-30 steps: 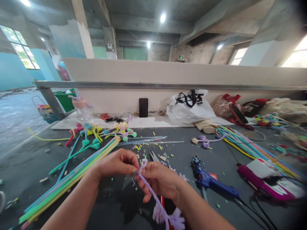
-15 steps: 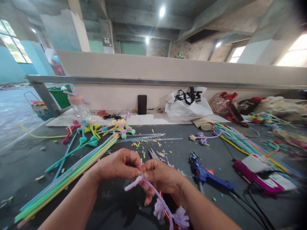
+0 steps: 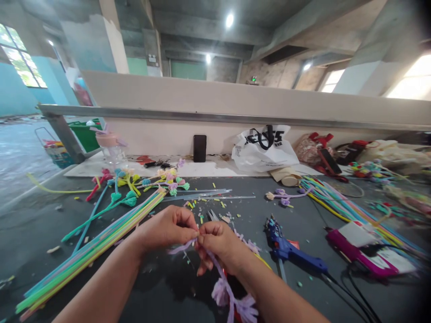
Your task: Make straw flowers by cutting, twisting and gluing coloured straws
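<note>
In the middle of the head view, my left hand [image 3: 170, 231] and my right hand [image 3: 222, 244] meet fingertip to fingertip, both closed in a pinch on a lilac pipe cleaner stem [image 3: 219, 269]. One free end of it pokes out to the left below my left fingers. The rest hangs down past my right palm, with fluffy lilac blossoms [image 3: 247, 308] on its lower part. The exact pinch point is hidden by my fingers. Beneath my right hand lie scissors [image 3: 213, 216], blades pointing away, mostly covered.
A bundle of pastel pipe cleaners [image 3: 97, 251] lies left, with finished pipe cleaner flowers [image 3: 126, 197] behind it. A blue glue gun [image 3: 296, 256] and its cord lie right. Clear glue sticks [image 3: 205, 194] and clippings are scattered ahead. A phone [image 3: 200, 148] leans on the back panel.
Both hands keep their pinch on the lilac stem. Its free left end has swung slightly up and left, and the blossoms have shifted a little left.
</note>
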Demonstrator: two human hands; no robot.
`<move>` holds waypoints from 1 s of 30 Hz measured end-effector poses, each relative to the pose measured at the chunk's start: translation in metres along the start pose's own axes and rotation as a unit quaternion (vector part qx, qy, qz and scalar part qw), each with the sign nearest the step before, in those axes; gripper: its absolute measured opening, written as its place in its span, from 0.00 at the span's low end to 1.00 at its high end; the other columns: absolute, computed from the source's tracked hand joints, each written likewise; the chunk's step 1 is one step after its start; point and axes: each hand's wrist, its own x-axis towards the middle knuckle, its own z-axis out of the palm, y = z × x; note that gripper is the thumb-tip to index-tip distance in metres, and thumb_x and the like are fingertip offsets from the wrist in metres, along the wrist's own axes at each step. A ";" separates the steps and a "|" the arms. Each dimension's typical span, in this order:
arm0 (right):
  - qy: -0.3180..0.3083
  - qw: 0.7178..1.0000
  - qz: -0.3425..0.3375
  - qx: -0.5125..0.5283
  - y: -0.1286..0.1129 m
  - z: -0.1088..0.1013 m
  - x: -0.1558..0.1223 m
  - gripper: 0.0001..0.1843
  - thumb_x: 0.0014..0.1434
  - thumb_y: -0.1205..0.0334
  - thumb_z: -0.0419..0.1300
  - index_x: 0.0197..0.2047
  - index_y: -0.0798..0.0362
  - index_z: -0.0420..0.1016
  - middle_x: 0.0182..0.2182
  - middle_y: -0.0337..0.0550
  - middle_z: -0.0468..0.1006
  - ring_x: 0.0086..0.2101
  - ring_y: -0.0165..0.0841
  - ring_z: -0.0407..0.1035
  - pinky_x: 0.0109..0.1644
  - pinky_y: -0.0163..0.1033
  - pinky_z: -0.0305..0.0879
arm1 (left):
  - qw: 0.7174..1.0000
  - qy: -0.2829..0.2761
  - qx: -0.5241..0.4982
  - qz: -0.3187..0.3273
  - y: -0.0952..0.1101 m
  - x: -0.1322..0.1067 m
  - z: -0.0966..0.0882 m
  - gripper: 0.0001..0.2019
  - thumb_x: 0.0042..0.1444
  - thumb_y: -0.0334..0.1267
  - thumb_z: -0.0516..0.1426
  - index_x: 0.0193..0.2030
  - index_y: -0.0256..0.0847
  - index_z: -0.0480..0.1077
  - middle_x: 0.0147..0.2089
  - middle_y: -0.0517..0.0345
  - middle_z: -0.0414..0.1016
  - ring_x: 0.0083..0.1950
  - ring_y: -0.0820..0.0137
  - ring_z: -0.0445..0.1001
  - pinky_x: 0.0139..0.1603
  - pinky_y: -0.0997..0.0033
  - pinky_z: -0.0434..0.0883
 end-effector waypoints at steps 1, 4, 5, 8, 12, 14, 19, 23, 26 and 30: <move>0.009 1.000 -0.006 0.003 -0.001 0.000 0.000 0.13 0.41 0.60 0.64 0.19 0.59 0.66 0.10 0.33 0.68 0.09 0.21 0.58 0.17 0.35 0.69 | 1.000 0.002 -0.019 -0.002 0.001 0.000 0.001 0.07 0.46 0.38 0.58 0.26 0.35 0.70 0.23 0.61 0.70 0.24 0.77 0.65 0.25 0.78 0.59; 0.020 0.999 -0.030 0.029 -0.005 -0.001 0.000 0.12 0.41 0.60 0.64 0.20 0.59 0.67 0.11 0.33 0.68 0.09 0.20 0.57 0.18 0.36 0.69 | 0.993 -0.003 -0.116 0.017 0.003 0.000 0.004 0.10 0.48 0.41 0.58 0.32 0.35 0.70 0.27 0.58 0.73 0.28 0.74 0.68 0.30 0.76 0.63; 0.027 0.998 -0.040 0.037 -0.006 -0.002 0.000 0.11 0.41 0.60 0.63 0.21 0.59 0.67 0.11 0.32 0.68 0.09 0.20 0.57 0.18 0.35 0.69 | 0.988 -0.007 -0.150 0.031 0.004 0.000 0.006 0.13 0.49 0.44 0.57 0.35 0.35 0.70 0.29 0.56 0.73 0.30 0.73 0.69 0.32 0.74 0.64; 0.063 0.995 -0.067 0.049 -0.008 -0.003 0.000 0.10 0.44 0.60 0.62 0.22 0.58 0.67 0.11 0.32 0.68 0.10 0.20 0.56 0.19 0.34 0.69 | 0.978 0.001 -0.195 0.068 0.006 0.002 0.011 0.20 0.47 0.50 0.57 0.40 0.35 0.69 0.34 0.53 0.73 0.34 0.70 0.70 0.36 0.72 0.65; 0.106 0.987 -0.095 0.069 -0.008 -0.003 0.002 0.09 0.44 0.62 0.62 0.22 0.56 0.66 0.11 0.30 0.66 0.12 0.21 0.57 0.21 0.34 0.68 | 0.985 0.119 -0.118 0.044 0.007 0.008 0.020 0.14 0.41 0.44 0.62 0.31 0.36 0.71 0.29 0.58 0.73 0.32 0.71 0.69 0.35 0.73 0.64; 0.120 0.984 -0.101 0.082 -0.007 -0.003 0.003 0.09 0.44 0.62 0.63 0.23 0.56 0.66 0.13 0.30 0.67 0.13 0.21 0.58 0.23 0.34 0.68 | 0.981 0.171 -0.082 0.040 0.008 0.011 0.024 0.11 0.42 0.42 0.61 0.27 0.36 0.71 0.27 0.59 0.73 0.30 0.71 0.69 0.34 0.73 0.64; 0.112 0.987 -0.080 0.084 -0.004 -0.004 0.005 0.13 0.45 0.57 0.64 0.26 0.57 0.68 0.16 0.32 0.70 0.14 0.22 0.60 0.25 0.37 0.68 | 0.975 0.211 -0.056 0.031 0.006 0.013 0.026 0.10 0.46 0.42 0.59 0.24 0.36 0.71 0.24 0.60 0.72 0.28 0.72 0.68 0.31 0.75 0.63; 0.121 0.986 -0.058 0.098 -0.004 -0.007 0.006 0.16 0.43 0.55 0.66 0.29 0.57 0.68 0.18 0.34 0.71 0.15 0.22 0.61 0.25 0.37 0.68 | 0.969 0.224 -0.107 0.007 0.005 0.015 0.028 0.11 0.45 0.43 0.59 0.25 0.36 0.70 0.23 0.62 0.72 0.25 0.74 0.68 0.28 0.75 0.64; 0.130 0.982 -0.071 0.114 -0.005 -0.007 0.004 0.17 0.41 0.56 0.67 0.27 0.57 0.68 0.19 0.34 0.71 0.16 0.22 0.62 0.27 0.38 0.69 | 0.964 0.220 -0.146 -0.002 0.006 0.016 0.032 0.11 0.44 0.42 0.60 0.25 0.35 0.69 0.22 0.62 0.71 0.24 0.75 0.68 0.27 0.75 0.65; 0.137 0.981 -0.071 0.114 -0.007 -0.006 0.003 0.17 0.38 0.57 0.69 0.27 0.58 0.68 0.19 0.36 0.72 0.18 0.23 0.64 0.28 0.38 0.69 | 0.961 0.221 -0.166 0.001 0.005 0.017 0.035 0.10 0.44 0.41 0.60 0.26 0.35 0.69 0.22 0.62 0.72 0.23 0.75 0.68 0.25 0.75 0.66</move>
